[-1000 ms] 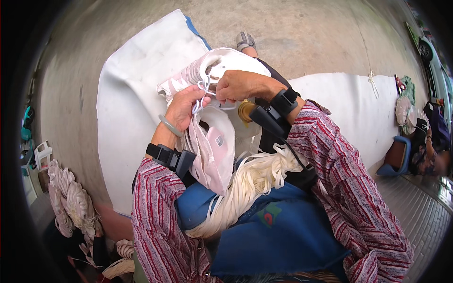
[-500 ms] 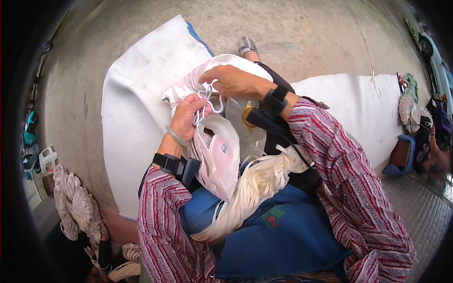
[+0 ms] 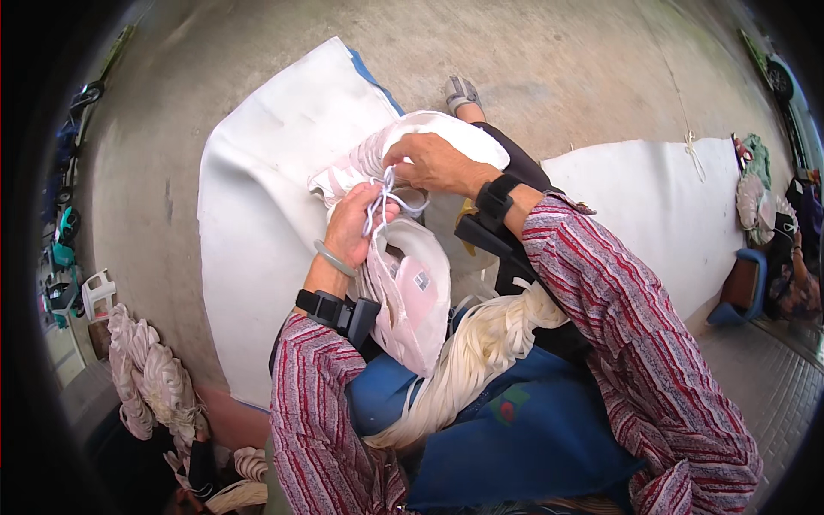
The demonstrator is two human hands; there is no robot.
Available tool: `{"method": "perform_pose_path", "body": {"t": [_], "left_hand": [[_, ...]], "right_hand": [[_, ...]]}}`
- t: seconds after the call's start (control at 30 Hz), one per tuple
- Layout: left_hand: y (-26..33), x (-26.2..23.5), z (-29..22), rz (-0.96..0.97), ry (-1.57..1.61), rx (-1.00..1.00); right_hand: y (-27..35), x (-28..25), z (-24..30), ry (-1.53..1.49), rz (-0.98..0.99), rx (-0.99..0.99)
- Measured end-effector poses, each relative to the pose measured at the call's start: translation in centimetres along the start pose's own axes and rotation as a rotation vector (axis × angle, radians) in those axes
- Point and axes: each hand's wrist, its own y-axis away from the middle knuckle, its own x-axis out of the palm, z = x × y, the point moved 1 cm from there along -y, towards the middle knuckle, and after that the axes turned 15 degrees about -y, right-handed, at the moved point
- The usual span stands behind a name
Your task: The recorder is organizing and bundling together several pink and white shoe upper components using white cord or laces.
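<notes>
A thin white cord (image 3: 417, 209) is looped and crossed between my two hands. My left hand (image 3: 350, 225) pinches the cord, with the fingers pressed together. Close above it, my right hand (image 3: 436, 163) grips another part of the cord with thumb and fingers. Under my left hand hangs a pale pink-and-white shaped piece (image 3: 419, 307) with a small printed label, curved over others like it. Beyond the hands lies a row of similar pieces (image 3: 365, 165), fanned and overlapping. A thick bundle of cream strips (image 3: 472, 348) rests across my lap on a blue apron (image 3: 532, 438).
A white sheet (image 3: 257, 184) is spread on the concrete floor ahead and left, another (image 3: 635, 189) at right. Bundles of similar pieces (image 3: 154, 369) are stacked at far left near a white plastic stool (image 3: 99, 293). At right is a blue-edged chair (image 3: 740, 287) beside another person.
My right hand has come down closer to my left, and the cord loops between them have changed shape. The whole view has shifted slightly.
</notes>
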Motion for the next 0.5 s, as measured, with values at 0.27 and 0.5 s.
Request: {"method": "perform_pose_path", "body": {"t": [0.27,0.5], "left_hand": [[-0.1,-0.2,0.1,0.075,-0.032,-0.016],[-0.7,1.1,0.3,-0.095,0.015,0.005]], "right_hand": [[1.6,-0.3,2.4,-0.173,0.127,0.121],[2.5,-0.7,1.3,-0.140,0.249,0.539]]}}
